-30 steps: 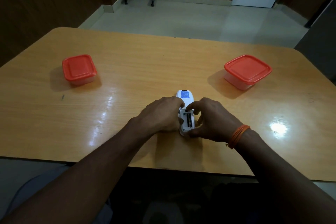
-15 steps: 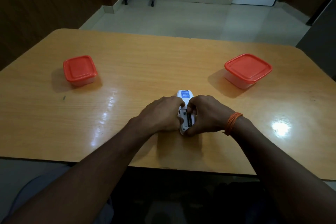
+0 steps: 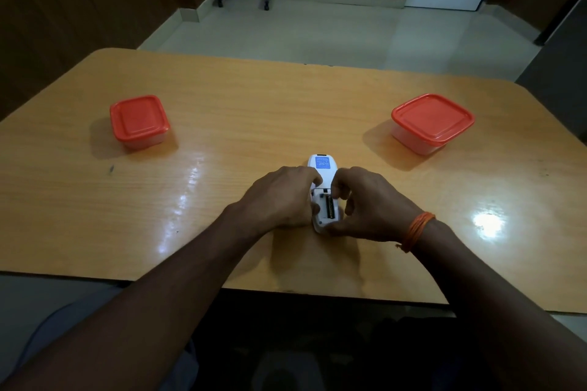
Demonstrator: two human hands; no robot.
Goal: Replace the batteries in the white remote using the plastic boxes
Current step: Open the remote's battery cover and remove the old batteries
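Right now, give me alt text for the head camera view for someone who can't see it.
Two hands, left and right, hold a white remote lying back-up on a wooden table, its battery bay open with one battery visible. Two closed red-lidded boxes sit apart, left box and right box.

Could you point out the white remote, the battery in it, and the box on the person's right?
White plastic remote [image 3: 323, 165]: head view, on its blue label.
Dark cylindrical battery [image 3: 330, 208]: head view, mid-length, in the open compartment.
Clear plastic box with orange lid, on the right [image 3: 432, 117]: head view, centre of lid.
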